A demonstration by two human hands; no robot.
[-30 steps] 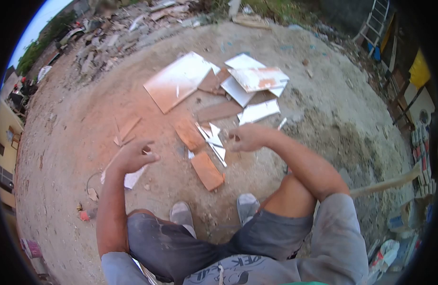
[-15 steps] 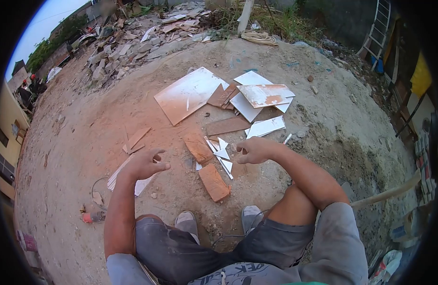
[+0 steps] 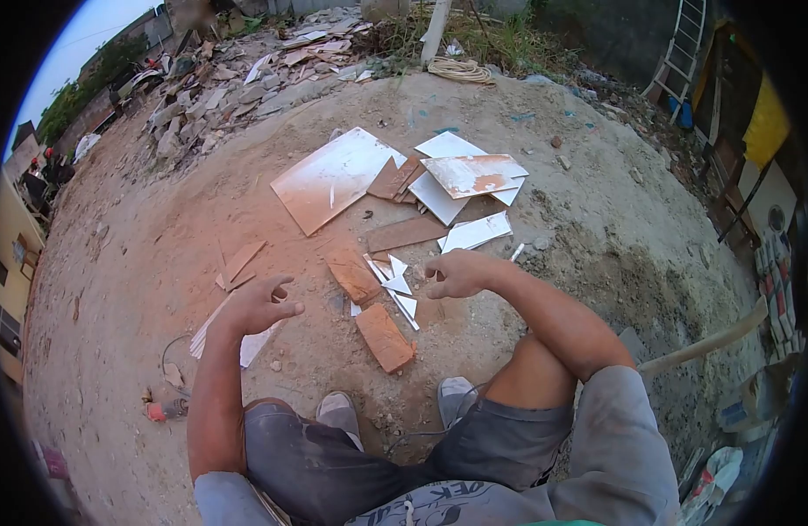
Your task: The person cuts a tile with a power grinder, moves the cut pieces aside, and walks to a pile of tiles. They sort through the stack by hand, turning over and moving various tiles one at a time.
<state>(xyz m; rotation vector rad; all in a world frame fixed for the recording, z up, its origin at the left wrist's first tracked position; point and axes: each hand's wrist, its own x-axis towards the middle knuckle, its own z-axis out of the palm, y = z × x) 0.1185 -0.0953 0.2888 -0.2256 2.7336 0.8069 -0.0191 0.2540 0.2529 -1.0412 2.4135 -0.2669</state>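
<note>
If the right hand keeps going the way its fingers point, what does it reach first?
Probably the small white tile shards lying on the dirt just beyond the fingertips of the right hand; the orange tile piece lies past them. Depth is hard to judge.

large tile point(image 3: 332, 178): white face, smeared with orange-red dust. smaller tile point(image 3: 474, 174): white, rust-orange patch at centre. thin shards point(image 3: 395, 285): white. two tile pieces point(image 3: 384, 337): terracotta orange backs. strip point(image 3: 407, 233): dull brown. ground point(image 3: 159, 263): sandy beige, tinted reddish near tiles. shorts point(image 3: 334, 456): dark grey, pale dust stains. shoes point(image 3: 339, 408): light grey. ladder point(image 3: 682, 39): white. rope coil point(image 3: 461, 68): pale tan.
</note>
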